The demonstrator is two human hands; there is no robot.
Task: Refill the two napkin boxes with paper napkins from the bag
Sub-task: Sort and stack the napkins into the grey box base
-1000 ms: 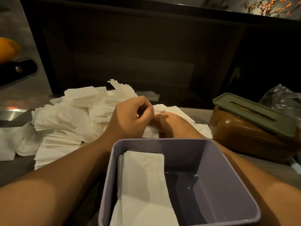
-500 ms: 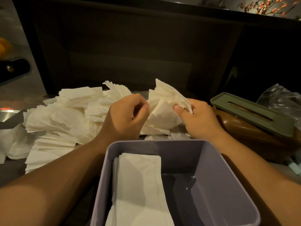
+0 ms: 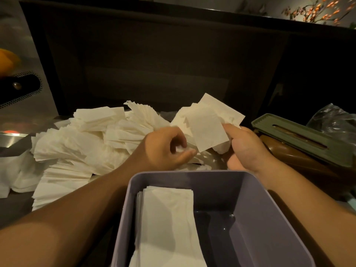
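purple box (image 3: 256,191) right half open, napkin pile (image 3: 81,143) crowding left, brown box (image 3: 308,160) right

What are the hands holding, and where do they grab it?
The right hand pinches a bunch of napkins at its right edge. The left hand pinches loose napkins near their lower corner.

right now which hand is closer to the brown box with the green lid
Right. The right hand holds napkins just beside the brown box and its green lid; the left hand is farther off, by the napkin pile.
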